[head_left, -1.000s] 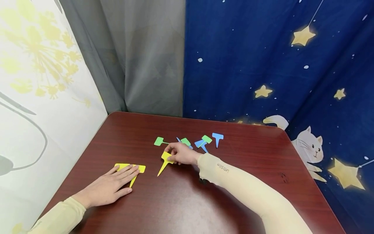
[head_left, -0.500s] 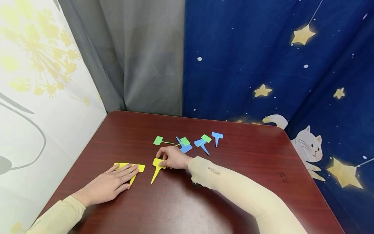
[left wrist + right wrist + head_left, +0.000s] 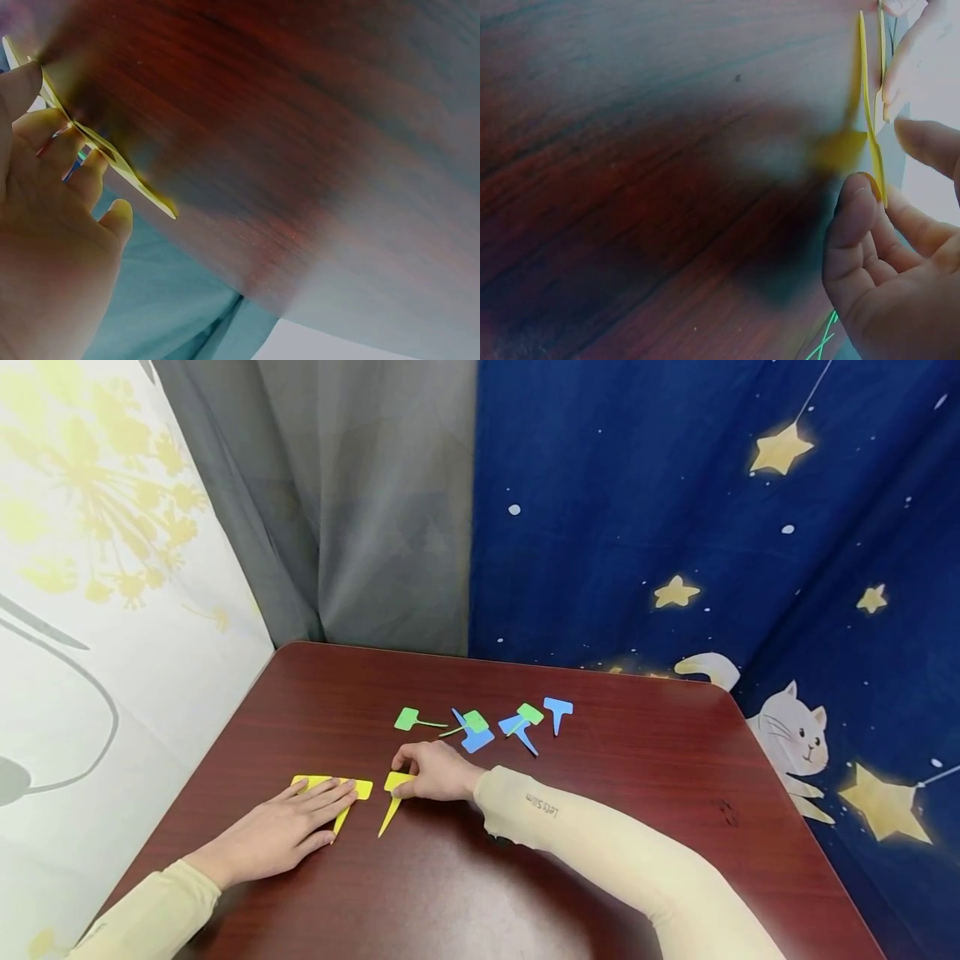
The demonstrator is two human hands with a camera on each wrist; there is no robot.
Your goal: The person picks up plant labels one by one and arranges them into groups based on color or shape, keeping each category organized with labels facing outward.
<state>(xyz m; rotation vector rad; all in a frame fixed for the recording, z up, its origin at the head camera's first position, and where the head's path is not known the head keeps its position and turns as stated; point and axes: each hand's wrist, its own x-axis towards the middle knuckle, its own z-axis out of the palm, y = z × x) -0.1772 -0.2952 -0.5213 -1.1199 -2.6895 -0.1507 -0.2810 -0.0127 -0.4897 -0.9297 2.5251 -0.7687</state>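
Observation:
My left hand [image 3: 273,835] lies flat with straight fingers over yellow T-shaped plant labels [image 3: 363,790] at the table's left; a pointed stem shows between its thumb and fingers. In the left wrist view those labels [image 3: 135,178] run edge-on along the fingertips. Just to the right, my right hand [image 3: 437,772] pinches another yellow plant label [image 3: 389,815] by its head, the pointed stem aimed toward the front. The right wrist view has this label [image 3: 866,82] standing out edge-on from between thumb and fingers, close to the left hand.
Behind the right hand lie a green plant label [image 3: 407,719], a green label [image 3: 476,721] across a blue one [image 3: 477,741], and another overlapping green-and-blue pair. A separate blue label [image 3: 557,706] is at their right. Curtains hang along the brown table's [image 3: 637,793] back edge.
My right hand has moved left and a little toward the front, bringing its yellow plant label nearer the left hand. The left hand has stayed in place.

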